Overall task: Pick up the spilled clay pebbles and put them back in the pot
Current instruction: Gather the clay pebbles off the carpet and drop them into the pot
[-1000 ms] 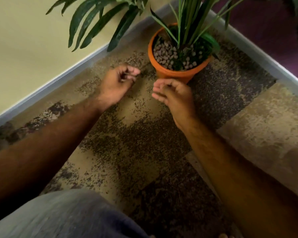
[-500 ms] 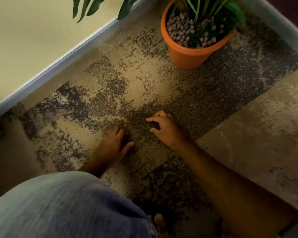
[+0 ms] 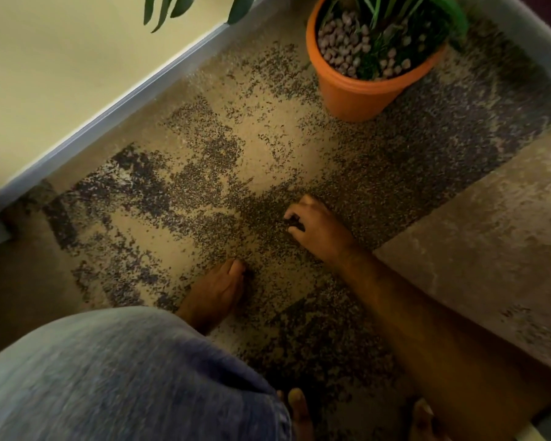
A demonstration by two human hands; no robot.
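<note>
The orange pot (image 3: 360, 93) stands at the top right on the carpet, with a green plant and grey-brown clay pebbles (image 3: 337, 46) inside. My right hand (image 3: 322, 230) rests low on the dark speckled carpet, well in front of the pot. Its fingers curl and its thumb and forefinger pinch a small dark lump (image 3: 295, 222) that looks like a pebble. My left hand (image 3: 217, 291) is nearer to me, fingers pressed together with the tips touching the carpet by a dark spot. What it holds is hidden. Loose pebbles are hard to tell from the carpet's pattern.
A cream wall with a grey skirting board (image 3: 118, 106) runs diagonally along the left. My knee in blue denim (image 3: 124, 377) fills the lower left. A plain beige carpet tile (image 3: 490, 237) lies on the right. Plant leaves (image 3: 169, 7) hang over the top edge.
A second ago both hands were raised beside the pot. They have dropped to the carpet closer to me, and since half a second ago the left hand's fingers have drawn together.
</note>
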